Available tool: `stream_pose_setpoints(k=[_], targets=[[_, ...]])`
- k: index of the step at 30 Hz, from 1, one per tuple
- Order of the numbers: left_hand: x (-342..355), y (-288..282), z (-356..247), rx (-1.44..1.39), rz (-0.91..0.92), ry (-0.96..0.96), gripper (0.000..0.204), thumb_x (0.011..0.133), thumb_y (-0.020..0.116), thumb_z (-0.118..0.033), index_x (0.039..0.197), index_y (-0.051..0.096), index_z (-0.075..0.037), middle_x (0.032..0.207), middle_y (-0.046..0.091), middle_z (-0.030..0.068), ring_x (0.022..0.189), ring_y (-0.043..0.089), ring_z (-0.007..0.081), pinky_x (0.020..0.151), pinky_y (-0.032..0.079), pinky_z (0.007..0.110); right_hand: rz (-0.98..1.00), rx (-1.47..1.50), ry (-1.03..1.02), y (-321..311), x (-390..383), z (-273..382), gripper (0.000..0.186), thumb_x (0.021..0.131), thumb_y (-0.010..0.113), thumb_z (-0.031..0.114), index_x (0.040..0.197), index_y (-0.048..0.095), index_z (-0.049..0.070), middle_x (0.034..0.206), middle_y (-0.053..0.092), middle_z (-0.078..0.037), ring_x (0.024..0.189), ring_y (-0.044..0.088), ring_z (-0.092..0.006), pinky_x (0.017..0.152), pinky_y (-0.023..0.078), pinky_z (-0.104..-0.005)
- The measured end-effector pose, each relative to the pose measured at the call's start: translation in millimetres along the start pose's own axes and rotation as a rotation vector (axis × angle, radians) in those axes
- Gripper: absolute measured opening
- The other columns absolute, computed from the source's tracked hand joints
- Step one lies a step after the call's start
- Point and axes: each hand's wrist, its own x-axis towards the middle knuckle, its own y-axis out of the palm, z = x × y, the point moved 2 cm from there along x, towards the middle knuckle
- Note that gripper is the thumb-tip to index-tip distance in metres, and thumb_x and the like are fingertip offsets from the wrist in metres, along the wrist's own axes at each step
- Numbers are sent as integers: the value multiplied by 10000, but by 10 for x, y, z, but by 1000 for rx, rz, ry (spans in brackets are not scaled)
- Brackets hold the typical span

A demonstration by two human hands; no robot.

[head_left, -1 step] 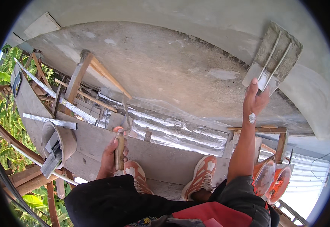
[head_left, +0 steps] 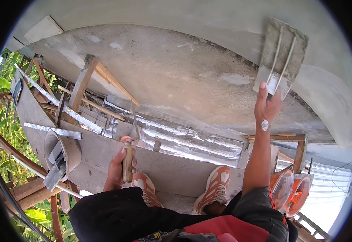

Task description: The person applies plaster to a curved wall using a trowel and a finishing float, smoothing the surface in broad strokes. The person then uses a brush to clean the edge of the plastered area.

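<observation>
My right hand [head_left: 268,104] is closed around the lower end of a wide rectangular plastering trowel [head_left: 285,52], whose back carries two long rods and dried mortar. The trowel lies against the smooth grey plastered wall [head_left: 208,20], above the curved edge of a rougher, browner patch [head_left: 163,64]. Lower left, my left hand [head_left: 117,167] grips the wooden handle of a pointing trowel [head_left: 128,163], held upright. Its thin metal blade [head_left: 134,125] is seen nearly edge-on, pointing away from me and apart from the wall.
I stand on a plank platform [head_left: 180,165]. On its left are a bucket [head_left: 72,153] with tools in it and a metal straightedge [head_left: 53,130]. A wooden post [head_left: 83,82] leans toward the wall. Orange round-faced objects [head_left: 297,195] stand at right; green plants [head_left: 6,149] grow beyond the left edge.
My right hand has slid the plastering trowel a short way left and slightly up along the wall. My left hand and its pointing trowel have stayed in place.
</observation>
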Motion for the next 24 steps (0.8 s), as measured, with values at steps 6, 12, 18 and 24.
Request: stream_pose_setpoints(k=[6,12,18,24], targets=[[161,134,39,34,8,-13,516,1055,613,-397,1471,494,-116,1027,586,43,783,622,156,532,544,290,165,-227,-236,356,-83,-259,397,1001,747,374,915,581,23,653,621,-168,594,660,-387,568,508,-453],[160,162,34,53,23,-23,392,1087,559,-390,1335,532,-88,1096,580,41,783,593,133,512,531,259,-168,-22,111,-574,203,-464,374,1006,738,356,922,643,4,684,672,-165,583,676,-336,563,516,-425],[229,300,92,60,36,-58,627,1030,644,-413,1548,424,-137,1058,579,46,782,607,148,531,544,272,147,-301,-358,59,-70,-394,416,966,780,383,875,605,17,647,628,-185,591,664,-376,564,504,-445],[171,271,85,69,26,-24,576,1033,639,-429,1490,473,-120,1057,581,46,778,604,145,533,542,278,-164,-91,35,-654,215,-669,379,987,760,364,945,653,3,674,650,-178,575,641,-362,563,498,-420]])
